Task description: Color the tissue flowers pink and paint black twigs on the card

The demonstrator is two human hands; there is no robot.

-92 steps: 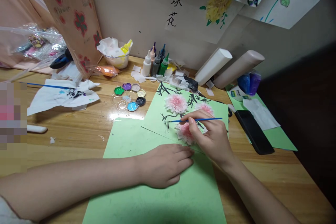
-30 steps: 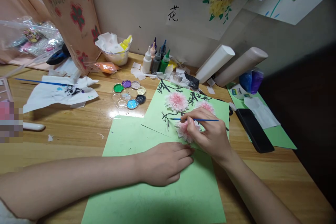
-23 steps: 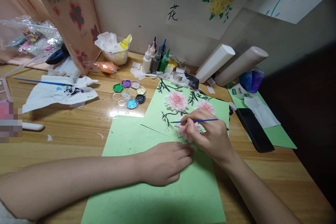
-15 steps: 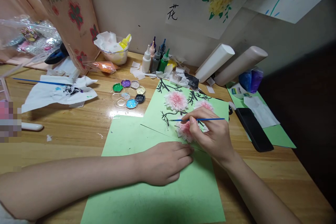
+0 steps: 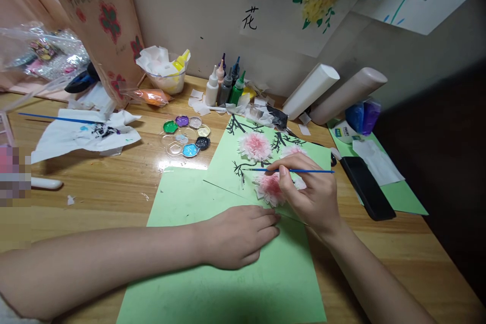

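Observation:
My right hand [image 5: 309,192] grips a thin blue paintbrush [image 5: 304,170], its tip pointing left at a black painted branch on a green sheet [image 5: 220,167]. Whether the bristles touch the paper I cannot tell. Pink-and-white paper flowers [image 5: 255,146] and several black branches cover that sheet; the hand partly hides two of the flowers. Flat on a larger green sheet [image 5: 170,197] in front lies my left hand [image 5: 243,237], palm down with fingers stretched out near the lower edge of the painted sheet. Left of the painting sits a round paint palette [image 5: 181,137] with several filled wells.
Paint bottles [image 5: 224,86] and a tissue-filled bowl [image 5: 167,71] stand by the wall. A stained tissue with another brush [image 5: 56,118] lies left. Two leaning tubes [image 5: 311,91] and a black phone [image 5: 367,187] are right.
My right hand has shifted slightly right with the brush, and the brush tip has risen a little on the sheet. The left hand stays in place.

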